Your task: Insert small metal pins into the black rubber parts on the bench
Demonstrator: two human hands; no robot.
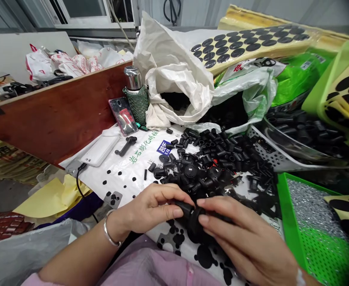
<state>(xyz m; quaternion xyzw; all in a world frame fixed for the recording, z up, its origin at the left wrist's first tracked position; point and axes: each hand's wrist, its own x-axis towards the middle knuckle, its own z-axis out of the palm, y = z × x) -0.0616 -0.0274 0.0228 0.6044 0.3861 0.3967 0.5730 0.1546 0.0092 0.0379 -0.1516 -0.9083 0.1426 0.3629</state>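
The left hand (152,208) and right hand (246,238) are bare, with short, unpainted fingernails (178,213), and both forearms are uncovered up to the sleeves. A plain, slim silver bangle (110,230) circles the left wrist, its polished metal catching the light. A pale pink sleeve (40,279) shows at the lower edge of the view, on the left arm. Below the hands, a lilac garment (150,266) spreads in soft folds, with a narrow pink strip (190,274) running down it. A small white patch (299,278) shows at the right wrist, too cut off to tell what it is.
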